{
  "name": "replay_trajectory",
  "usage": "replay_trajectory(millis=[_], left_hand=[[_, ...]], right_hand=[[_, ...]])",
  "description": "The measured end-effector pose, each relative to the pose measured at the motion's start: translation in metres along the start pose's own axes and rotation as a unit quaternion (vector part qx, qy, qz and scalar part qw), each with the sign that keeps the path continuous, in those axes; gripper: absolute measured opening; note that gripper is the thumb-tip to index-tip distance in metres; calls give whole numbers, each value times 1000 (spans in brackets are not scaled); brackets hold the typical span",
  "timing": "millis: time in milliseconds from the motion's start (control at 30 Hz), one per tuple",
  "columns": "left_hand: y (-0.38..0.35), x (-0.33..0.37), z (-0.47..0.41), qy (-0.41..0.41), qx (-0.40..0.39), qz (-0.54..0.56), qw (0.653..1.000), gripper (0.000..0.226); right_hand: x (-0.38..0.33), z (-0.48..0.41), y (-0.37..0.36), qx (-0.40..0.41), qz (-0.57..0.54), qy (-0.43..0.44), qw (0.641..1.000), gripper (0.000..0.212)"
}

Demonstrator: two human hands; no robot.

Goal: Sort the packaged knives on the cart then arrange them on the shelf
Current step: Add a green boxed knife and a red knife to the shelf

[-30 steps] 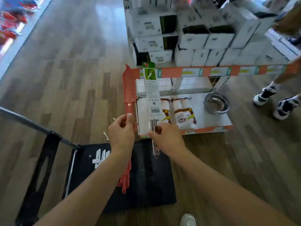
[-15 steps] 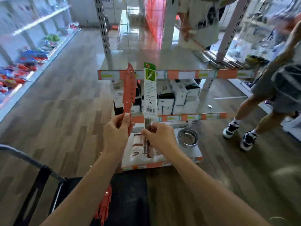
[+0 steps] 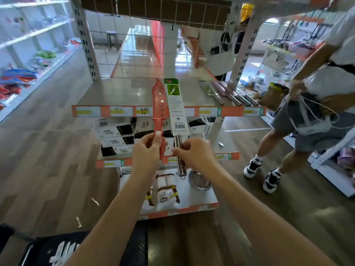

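Observation:
My left hand (image 3: 147, 152) grips the handle of a red sheathed knife (image 3: 159, 104), held upright in front of the shelf. Beside it my right hand (image 3: 194, 153) pinches the steel handle of a knife in a white and green card sleeve (image 3: 175, 106), also upright. The two knives stand side by side, almost touching. Behind them lies the grey metal shelf (image 3: 134, 93), with several packaged knives (image 3: 226, 93) laid at its right end. The black cart (image 3: 67, 248) is at the bottom left, below my arms.
Lower shelves hold white boxes (image 3: 115, 131), a steel bowl (image 3: 199, 181) and wrapped packs (image 3: 165, 194). A person in grey shorts (image 3: 307, 116) stands close on the right. Another shelving row (image 3: 28, 54) runs along the left across a wooden floor aisle.
My view has tilted up and nearer to the shelf. Both knives have risen with my hands, from the lower shelf level to the front of the grey shelf.

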State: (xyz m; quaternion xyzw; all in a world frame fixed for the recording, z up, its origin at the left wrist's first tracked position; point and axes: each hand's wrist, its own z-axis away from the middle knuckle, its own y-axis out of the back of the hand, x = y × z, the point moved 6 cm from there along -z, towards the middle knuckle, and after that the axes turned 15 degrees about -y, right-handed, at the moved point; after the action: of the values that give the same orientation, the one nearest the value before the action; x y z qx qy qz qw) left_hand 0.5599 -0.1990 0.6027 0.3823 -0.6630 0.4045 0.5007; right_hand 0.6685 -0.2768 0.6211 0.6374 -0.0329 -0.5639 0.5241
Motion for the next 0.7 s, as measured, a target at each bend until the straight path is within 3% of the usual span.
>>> replay_trajectory(millis=[433,700], left_hand=[[-108,-46,-159,-2,-46,-15,999,16],[-148,-65,-212,29,-68,-34,997,14]], right_hand=[[10,-177,56,58,42,-44,996,32],[13,-256,67,4,19,-85,996,26]])
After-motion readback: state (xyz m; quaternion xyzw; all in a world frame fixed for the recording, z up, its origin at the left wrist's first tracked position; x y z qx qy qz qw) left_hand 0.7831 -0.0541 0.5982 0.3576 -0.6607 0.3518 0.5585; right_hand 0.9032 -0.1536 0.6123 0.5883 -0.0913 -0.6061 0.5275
